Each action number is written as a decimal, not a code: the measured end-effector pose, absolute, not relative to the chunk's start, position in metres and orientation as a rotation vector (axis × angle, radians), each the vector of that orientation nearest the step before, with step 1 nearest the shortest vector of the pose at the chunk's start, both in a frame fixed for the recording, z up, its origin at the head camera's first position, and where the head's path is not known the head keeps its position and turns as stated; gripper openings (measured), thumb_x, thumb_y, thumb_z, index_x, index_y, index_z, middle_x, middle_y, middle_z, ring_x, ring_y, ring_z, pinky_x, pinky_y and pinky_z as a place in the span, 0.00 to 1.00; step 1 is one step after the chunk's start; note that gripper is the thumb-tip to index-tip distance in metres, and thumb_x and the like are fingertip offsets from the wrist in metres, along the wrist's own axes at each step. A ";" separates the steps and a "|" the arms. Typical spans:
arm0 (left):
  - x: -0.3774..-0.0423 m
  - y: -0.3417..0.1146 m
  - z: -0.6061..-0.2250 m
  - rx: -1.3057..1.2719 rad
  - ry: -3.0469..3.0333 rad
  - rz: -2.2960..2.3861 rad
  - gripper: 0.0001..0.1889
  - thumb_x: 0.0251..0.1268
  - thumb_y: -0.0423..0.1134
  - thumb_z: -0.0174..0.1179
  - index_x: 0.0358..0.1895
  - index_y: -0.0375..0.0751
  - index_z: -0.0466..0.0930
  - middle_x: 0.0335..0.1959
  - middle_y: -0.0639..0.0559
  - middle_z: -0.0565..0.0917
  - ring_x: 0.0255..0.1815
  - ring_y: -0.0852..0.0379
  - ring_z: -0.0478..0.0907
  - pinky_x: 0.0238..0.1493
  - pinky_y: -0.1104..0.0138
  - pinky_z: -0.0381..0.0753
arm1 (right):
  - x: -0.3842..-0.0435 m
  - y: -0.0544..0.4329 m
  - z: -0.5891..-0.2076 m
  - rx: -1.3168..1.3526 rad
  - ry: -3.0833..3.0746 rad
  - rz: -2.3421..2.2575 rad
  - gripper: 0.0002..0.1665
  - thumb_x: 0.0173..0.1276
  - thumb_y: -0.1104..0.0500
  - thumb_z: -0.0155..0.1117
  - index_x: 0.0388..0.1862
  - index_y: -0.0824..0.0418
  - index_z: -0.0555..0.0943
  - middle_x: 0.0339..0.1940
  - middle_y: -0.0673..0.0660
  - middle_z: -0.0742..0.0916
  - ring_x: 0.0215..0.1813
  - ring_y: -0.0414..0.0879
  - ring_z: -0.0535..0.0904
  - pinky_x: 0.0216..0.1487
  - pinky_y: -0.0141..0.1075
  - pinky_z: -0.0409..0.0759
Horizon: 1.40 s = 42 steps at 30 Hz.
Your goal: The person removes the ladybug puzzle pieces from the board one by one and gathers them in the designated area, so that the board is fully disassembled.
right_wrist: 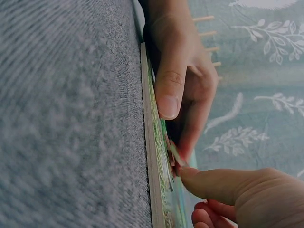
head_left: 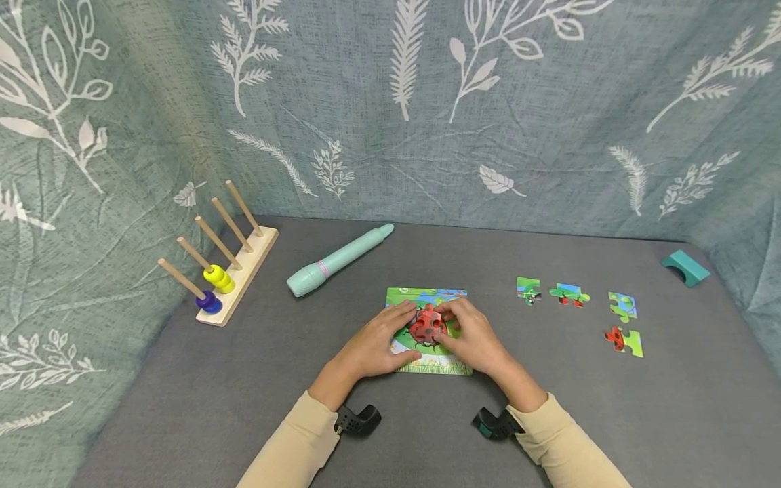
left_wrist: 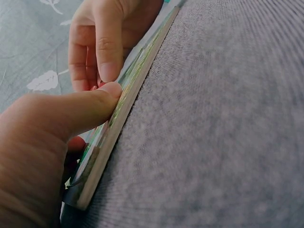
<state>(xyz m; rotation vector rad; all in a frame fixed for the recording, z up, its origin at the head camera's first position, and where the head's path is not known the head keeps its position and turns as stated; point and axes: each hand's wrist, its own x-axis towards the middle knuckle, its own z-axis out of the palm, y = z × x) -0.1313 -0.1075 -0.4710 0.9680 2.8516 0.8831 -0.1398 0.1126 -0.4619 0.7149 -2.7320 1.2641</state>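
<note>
A puzzle board (head_left: 433,366) with a ladybug picture and a grassy border lies flat on the table in front of the person. The right hand (head_left: 478,339) pinches a red puzzle piece (head_left: 429,316) over the ladybug. Its thin edge (right_wrist: 177,154) shows tilted at the thumb tip in the right wrist view. Resting on the board's left side is the left hand (head_left: 373,344), fingers extended along the picture. Its thumb (left_wrist: 102,102) lies on the near border in the left wrist view. Both hands hide parts of the picture.
Right of the board lie loose puzzle pieces (head_left: 570,294), several in all. A teal arch block (head_left: 686,268) sits at the far right. Behind the board to the left are a mint toy microphone (head_left: 342,261) and a wooden peg stand (head_left: 244,271) with yellow and blue rings.
</note>
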 end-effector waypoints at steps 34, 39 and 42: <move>-0.130 -0.108 -0.470 0.976 2.833 0.930 0.39 0.55 0.50 0.66 0.67 0.32 0.66 0.70 0.42 0.66 0.73 0.45 0.60 0.73 0.52 0.62 | -0.133 0.262 -0.445 0.498 -2.736 1.198 0.26 0.58 0.63 0.71 0.57 0.63 0.77 0.50 0.59 0.82 0.46 0.30 0.73 0.48 0.18 0.71; -0.131 -0.108 -0.470 0.992 2.837 0.931 0.39 0.55 0.50 0.67 0.67 0.32 0.66 0.70 0.42 0.67 0.73 0.45 0.60 0.74 0.53 0.61 | -0.129 0.290 -0.444 0.472 -2.777 1.243 0.27 0.61 0.64 0.68 0.59 0.65 0.75 0.51 0.58 0.80 0.47 0.22 0.70 0.47 0.18 0.71; -0.132 -0.107 -0.470 1.002 2.833 0.926 0.39 0.55 0.50 0.67 0.67 0.32 0.66 0.70 0.42 0.67 0.73 0.46 0.60 0.74 0.53 0.61 | -0.127 0.304 -0.445 0.442 -2.815 1.239 0.27 0.63 0.62 0.67 0.60 0.66 0.74 0.51 0.53 0.79 0.46 0.21 0.69 0.45 0.18 0.72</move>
